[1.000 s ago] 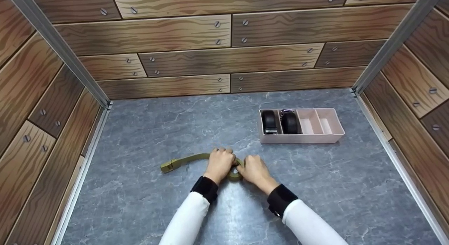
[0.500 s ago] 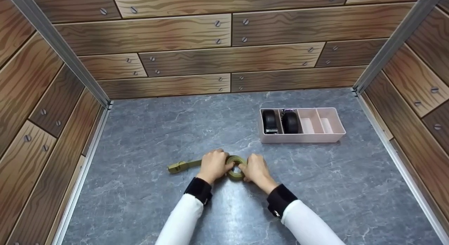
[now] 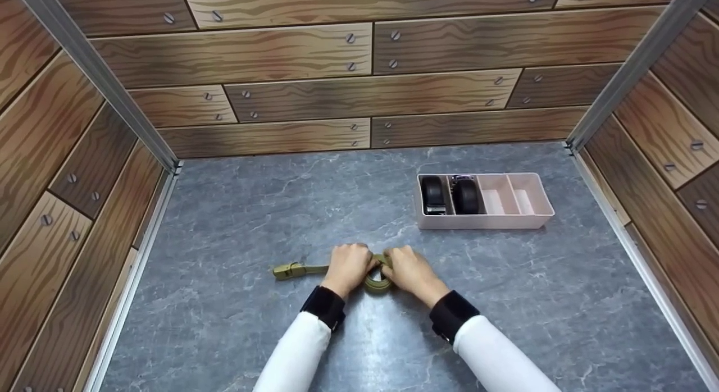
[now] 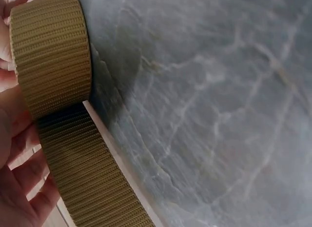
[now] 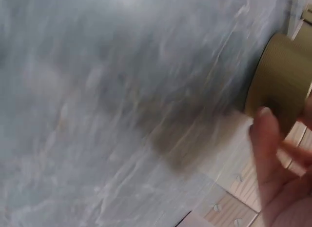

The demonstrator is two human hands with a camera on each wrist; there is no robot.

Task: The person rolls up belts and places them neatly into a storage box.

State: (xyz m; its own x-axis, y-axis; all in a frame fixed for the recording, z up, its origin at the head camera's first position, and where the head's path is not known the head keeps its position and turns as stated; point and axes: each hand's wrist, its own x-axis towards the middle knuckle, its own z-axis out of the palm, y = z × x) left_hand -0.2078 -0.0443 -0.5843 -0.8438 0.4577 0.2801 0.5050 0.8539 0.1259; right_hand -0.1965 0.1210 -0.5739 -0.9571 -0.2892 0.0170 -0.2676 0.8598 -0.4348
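Observation:
A khaki webbing belt stands on its edge on the grey surface, partly rolled into a coil [image 3: 377,287]. Its loose tail runs left and ends at a buckle [image 3: 288,271]. My left hand [image 3: 347,268] grips the coil's left side, its fingers bent round the strap. In the left wrist view, the outer strap [image 4: 53,61] curves round and the tail leads away beside the fingers [image 4: 29,180]. Opposite, my right hand [image 3: 414,271] pinches the coil's right side. The right wrist view has its thumb [image 5: 265,139] against the webbing [image 5: 280,73].
At the back right stands a pale pink divided box [image 3: 480,222]. Its two left compartments hold black rolled belts [image 3: 432,192], one with a metal buckle showing. Wood-patterned walls [image 3: 281,97] with metal corner rails enclose the grey marbled surface [image 3: 253,206].
The buckle end has drawn rightward toward the coil, shortening the loose tail. My left hand shifted left, then came back close to the right hand. The box stayed put.

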